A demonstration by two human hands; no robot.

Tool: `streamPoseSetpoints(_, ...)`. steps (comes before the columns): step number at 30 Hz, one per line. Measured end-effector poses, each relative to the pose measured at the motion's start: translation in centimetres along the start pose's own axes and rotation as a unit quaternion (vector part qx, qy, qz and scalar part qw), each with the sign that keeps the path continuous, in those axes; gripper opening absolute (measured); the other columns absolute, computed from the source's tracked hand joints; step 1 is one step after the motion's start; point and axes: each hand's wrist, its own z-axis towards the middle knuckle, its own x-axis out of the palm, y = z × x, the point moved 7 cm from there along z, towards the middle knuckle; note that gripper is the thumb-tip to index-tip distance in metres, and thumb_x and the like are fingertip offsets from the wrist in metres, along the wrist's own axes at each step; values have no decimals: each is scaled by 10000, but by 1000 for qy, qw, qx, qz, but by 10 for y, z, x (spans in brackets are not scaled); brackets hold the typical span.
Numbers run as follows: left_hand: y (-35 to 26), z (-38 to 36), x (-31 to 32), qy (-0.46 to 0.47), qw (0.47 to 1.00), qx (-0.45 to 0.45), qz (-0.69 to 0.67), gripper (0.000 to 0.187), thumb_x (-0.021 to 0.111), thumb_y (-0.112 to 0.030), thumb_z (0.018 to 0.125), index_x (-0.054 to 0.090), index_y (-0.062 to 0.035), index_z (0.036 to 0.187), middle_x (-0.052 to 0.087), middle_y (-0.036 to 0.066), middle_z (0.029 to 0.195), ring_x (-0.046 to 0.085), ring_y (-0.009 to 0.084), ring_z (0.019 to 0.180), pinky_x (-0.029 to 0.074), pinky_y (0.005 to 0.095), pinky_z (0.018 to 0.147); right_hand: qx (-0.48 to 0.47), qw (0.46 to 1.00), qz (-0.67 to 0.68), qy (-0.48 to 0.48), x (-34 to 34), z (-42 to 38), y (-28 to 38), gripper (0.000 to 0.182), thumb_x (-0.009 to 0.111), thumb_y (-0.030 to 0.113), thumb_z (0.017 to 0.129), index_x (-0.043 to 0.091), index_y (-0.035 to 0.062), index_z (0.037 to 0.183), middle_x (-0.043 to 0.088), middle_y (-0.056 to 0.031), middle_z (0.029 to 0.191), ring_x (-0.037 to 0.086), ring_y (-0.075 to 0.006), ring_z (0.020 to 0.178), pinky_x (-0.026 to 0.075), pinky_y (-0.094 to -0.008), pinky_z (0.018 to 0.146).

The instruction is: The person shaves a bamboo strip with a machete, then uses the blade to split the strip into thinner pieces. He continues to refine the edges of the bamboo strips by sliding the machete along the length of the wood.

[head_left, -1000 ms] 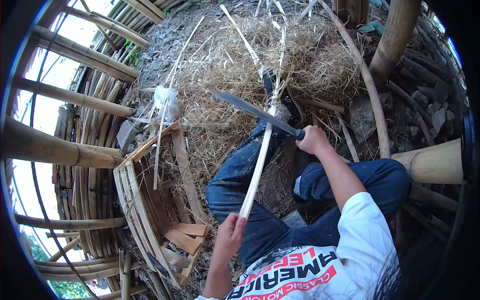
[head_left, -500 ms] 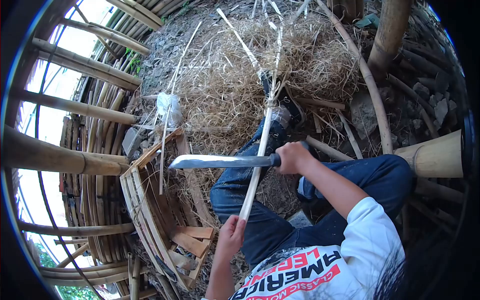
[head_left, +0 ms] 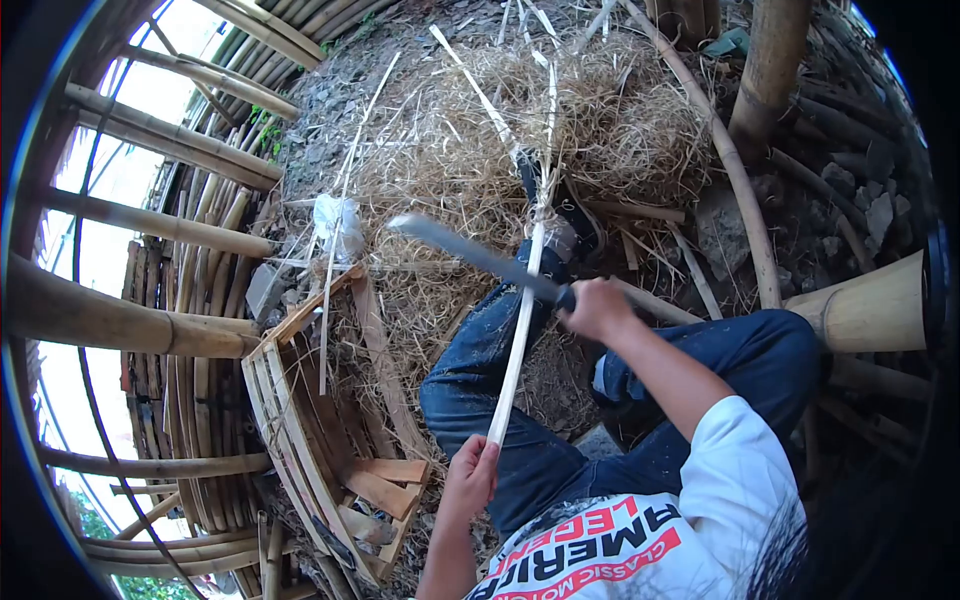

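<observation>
Long knife held across a pale strip

Dry, curly shavings (head_left: 640, 130) covered much of the rough ground (head_left: 325, 110), with bamboo poles (head_left: 190, 230) at the left and a slatted wooden crate (head_left: 275, 410) near the person's left leg (head_left: 465, 365). The pale strip (head_left: 518, 360), narrow and smooth-looking, ran over that leg towards the frayed fibres near the foot (head_left: 578, 222). The left hand (head_left: 472, 475) was closed on its near end; the right hand (head_left: 600, 308) was wrapped around the handle of the long knife (head_left: 470, 255), its blade blurred.
</observation>
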Motion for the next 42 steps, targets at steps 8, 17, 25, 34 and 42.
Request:
streamPoseSetpoints(8, 4, -8, -19, -11, 1000, 16, 1, 221, 502, -268, 1021, 540, -61, 956, 457, -47, 534, 381, 36, 374, 298, 202, 353, -257, 958, -86, 94, 13, -18, 68, 292, 721, 358, 670, 686, 88, 776, 695, -167, 768, 697, -339, 741, 559, -444, 721)
streamPoseSetpoints(17, -10, -5, -12, 31, 996, 56, -63, 218, 465, -254, 1036, 508, -70, 928, 434, -51, 513, 365, 35, 357, 276, 198, 333, 191, 976, 2, -108, -42, 32, -98, 360, 685, 293, 711, 709, -1, 915, 689, -251, 950, 678, -386, 913, 543, -456, 846)
streamPoseSetpoints(25, -30, 12, -2, 36, 990, 14, -135, 192, 466, -252, 1032, 479, -88, 932, 416, -46, 566, 341, 38, 366, 264, 197, 330, -38, 998, 16, -36, -7, 0, 17, 354, 699, 358, 714, 689, 61, 907, 694, -208, 894, 679, -380, 887, 546, -467, 821)
streamPoseSetpoints(34, -17, 5, 14, 240, 860, -51, -447, 212, 552, -259, 973, 469, -81, 1053, 393, -36, 708, 304, 10, 436, 269, 162, 346, -269, 958, 94, 44, -8, -61, 110, 315, 749, 297, 680, 650, 84, 892, 692, -152, 822, 679, -347, 776, 545, -444, 692)
streamPoseSetpoints(42, -11, -3, 34, 331, 764, -55, -551, 259, 566, -253, 963, 452, -68, 1105, 364, -31, 729, 308, 17, 466, 271, 170, 362, -268, 955, 125, 23, -13, -122, 104, 399, 788, 350, 752, 666, 21, 940, 676, -169, 777, 677, -345, 703, 542, -390, 613)
